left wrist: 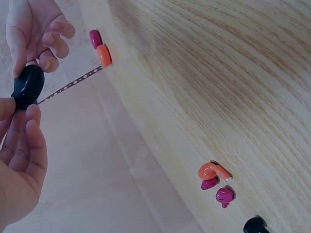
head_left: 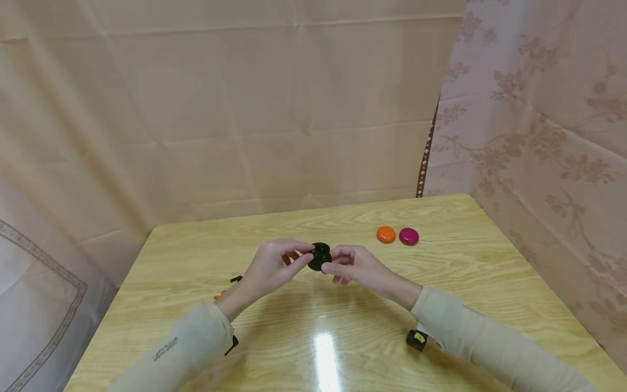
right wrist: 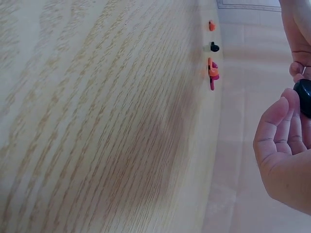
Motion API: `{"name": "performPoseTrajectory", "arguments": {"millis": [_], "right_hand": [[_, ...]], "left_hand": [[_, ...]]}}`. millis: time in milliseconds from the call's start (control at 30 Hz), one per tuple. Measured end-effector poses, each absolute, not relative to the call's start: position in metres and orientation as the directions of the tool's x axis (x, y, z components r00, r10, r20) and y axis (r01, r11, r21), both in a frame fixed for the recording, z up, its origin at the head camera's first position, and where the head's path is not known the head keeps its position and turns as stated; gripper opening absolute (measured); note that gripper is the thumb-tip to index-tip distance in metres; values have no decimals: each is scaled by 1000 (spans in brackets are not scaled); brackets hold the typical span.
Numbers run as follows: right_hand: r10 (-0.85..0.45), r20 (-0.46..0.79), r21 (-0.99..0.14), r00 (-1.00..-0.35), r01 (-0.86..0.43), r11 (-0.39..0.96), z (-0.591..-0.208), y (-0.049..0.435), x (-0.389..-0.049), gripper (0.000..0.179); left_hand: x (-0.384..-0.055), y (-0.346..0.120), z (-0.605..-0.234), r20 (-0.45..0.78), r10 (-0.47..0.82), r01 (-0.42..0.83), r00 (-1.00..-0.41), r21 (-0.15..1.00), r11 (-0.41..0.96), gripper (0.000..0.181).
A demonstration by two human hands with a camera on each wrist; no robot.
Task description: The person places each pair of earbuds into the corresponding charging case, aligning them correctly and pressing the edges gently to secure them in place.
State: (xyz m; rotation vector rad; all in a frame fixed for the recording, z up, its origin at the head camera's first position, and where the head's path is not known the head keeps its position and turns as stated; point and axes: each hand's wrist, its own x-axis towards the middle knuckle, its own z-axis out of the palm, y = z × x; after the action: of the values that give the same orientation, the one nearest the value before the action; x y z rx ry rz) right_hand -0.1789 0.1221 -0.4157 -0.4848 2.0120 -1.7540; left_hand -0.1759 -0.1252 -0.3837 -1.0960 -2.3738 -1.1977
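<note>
Black, the case (head_left: 320,261) is pinched over the middle of the surface (head_left: 364,340) by curled fingers of the left hand (head_left: 274,265) and right hand (head_left: 360,268), probably to lift its lid, the next move likely calling for a reach left to the black earbud (head_left: 236,279).

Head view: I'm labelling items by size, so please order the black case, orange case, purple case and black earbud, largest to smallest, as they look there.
1. Black case, partly covered by fingers
2. Orange case and purple case: too alike to rank
3. Black earbud
</note>
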Motion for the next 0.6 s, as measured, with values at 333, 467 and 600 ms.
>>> {"name": "performPoseTrajectory", "arguments": {"millis": [333,467,600], "right_hand": [[-519,-80,-991,-851,13,131,-417,121,-182,37],[-514,-77,-991,-855,9,133,-416,121,-182,35],[-514,-71,-991,-855,3,132,-415,121,-181,34]], "left_hand": [[-178,-124,-383,527,504,725,-685,564,395,15],[-178,-124,-383,520,501,719,-692,565,405,15],[-178,-125,-382,527,499,723,-688,558,407,14]]}}
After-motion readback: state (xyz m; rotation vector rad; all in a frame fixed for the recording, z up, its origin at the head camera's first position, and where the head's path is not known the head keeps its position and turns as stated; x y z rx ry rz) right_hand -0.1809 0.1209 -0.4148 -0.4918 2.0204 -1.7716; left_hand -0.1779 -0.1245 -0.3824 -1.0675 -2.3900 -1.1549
